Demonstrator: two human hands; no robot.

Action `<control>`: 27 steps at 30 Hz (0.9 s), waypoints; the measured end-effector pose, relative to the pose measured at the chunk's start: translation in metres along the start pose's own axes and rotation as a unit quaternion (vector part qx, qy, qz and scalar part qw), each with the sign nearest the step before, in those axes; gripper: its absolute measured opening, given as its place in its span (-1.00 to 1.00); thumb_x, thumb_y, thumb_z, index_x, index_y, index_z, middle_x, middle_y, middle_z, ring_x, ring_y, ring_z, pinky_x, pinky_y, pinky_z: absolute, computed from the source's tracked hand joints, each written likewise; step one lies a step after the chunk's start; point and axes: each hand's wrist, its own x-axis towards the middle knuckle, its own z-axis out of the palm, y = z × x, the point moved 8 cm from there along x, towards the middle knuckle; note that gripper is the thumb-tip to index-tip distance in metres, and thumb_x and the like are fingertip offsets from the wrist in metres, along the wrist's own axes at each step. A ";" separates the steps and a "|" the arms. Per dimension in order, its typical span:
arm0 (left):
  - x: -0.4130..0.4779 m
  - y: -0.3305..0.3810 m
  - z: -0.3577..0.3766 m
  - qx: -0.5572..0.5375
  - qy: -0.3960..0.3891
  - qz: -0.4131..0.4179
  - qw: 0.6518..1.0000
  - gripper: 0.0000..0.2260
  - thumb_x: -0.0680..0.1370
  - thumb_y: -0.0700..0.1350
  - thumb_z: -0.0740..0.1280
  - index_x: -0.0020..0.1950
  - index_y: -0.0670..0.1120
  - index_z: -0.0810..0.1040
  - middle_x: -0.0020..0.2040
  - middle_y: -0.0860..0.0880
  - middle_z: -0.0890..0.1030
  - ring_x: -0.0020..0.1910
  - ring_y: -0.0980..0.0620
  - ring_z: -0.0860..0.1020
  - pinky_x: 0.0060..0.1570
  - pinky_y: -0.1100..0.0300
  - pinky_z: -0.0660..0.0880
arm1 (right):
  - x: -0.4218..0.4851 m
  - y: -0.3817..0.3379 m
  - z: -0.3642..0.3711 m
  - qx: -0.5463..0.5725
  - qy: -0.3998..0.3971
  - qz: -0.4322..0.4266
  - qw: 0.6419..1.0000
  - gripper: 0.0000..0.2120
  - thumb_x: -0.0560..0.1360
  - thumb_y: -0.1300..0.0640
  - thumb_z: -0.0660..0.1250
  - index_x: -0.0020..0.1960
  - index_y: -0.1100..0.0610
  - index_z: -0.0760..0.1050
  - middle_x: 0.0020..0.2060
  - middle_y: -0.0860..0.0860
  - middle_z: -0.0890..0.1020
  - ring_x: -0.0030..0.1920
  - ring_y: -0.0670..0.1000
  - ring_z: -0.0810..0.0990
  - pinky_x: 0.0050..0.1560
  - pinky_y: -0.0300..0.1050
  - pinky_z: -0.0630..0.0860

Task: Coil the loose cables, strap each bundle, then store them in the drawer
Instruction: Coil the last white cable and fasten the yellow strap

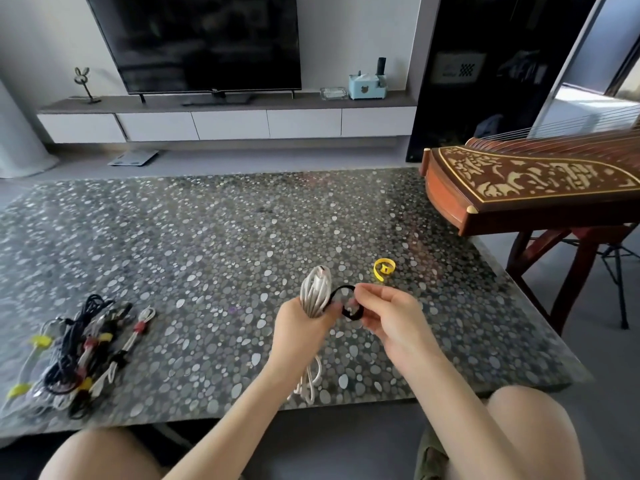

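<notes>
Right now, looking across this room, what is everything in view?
table: one, grey pebbled, centre
white cable coil: one, white, held above table
black strap: one, black, beside the coil
yellow strap: one, yellow, curled on table, right of coil
strapped bundles: several, black and white, table's left near corner
zither: one, red-brown, right of table
television: one, black, on far shelf
drawer cabinet: one, white, under shelf
tissue box: one, pale blue, shelf's right end
rabbit ornament: one, dark, shelf's left end
left hand: one, grips the coil
right hand: one, pinches black strap
</notes>
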 end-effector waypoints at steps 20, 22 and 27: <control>-0.026 0.021 -0.040 -0.039 -0.217 -0.002 0.975 -0.50 0.39 0.38 0.25 -0.17 -0.09 0.41 -0.43 0.08 0.29 -0.47 0.12 0.17 -0.45 0.28 0.11 | -0.029 -0.033 0.010 -0.335 0.025 -0.118 0.935 -0.77 0.49 0.19 0.36 -0.26 0.32 0.57 -0.64 -0.04 0.35 -0.64 -0.11 0.25 -0.62 -0.29 0.15; -0.034 0.022 -0.037 -0.061 -0.223 -0.020 0.973 -0.39 0.41 0.50 0.01 -0.23 -0.04 0.43 -0.42 0.07 0.25 -0.45 0.10 0.13 -0.40 0.23 0.08 | -0.025 -0.021 0.004 -0.238 0.075 -0.016 0.968 -0.84 0.44 0.22 0.35 -0.26 0.31 0.55 -0.55 0.02 0.32 -0.62 -0.08 0.22 -0.61 -0.29 0.14; -0.041 0.017 -0.028 -0.110 -0.152 -0.086 0.978 -0.52 0.65 0.11 -0.06 -0.25 -0.11 0.47 -0.57 0.09 0.31 -0.60 0.15 0.17 -0.60 0.31 0.10 | -0.035 -0.004 0.046 -0.152 0.000 0.009 0.988 -0.78 0.42 0.25 0.34 -0.39 0.17 0.47 -0.54 0.02 0.35 -0.58 -0.07 0.23 -0.60 -0.26 0.16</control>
